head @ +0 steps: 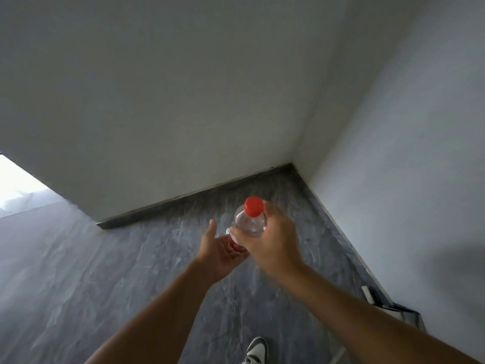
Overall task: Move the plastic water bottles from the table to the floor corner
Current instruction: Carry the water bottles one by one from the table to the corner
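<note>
A clear plastic water bottle (pixel 250 222) with a red cap and a red label is held upright in front of me, above the grey floor. My right hand (pixel 273 243) is wrapped around its upper body from the right. My left hand (pixel 217 250) is under and beside its lower part, palm up with fingers apart, touching near the label. The floor corner (pixel 290 166), where two white walls meet, lies beyond the bottle.
Grey marbled floor (pixel 131 271) stretches to dark skirting along both walls. A wall end (pixel 101 224) juts out at the left, with a bright opening beyond it. A dark and white object (pixel 388 306) rests against the right wall. My shoe (pixel 256 350) shows at the bottom.
</note>
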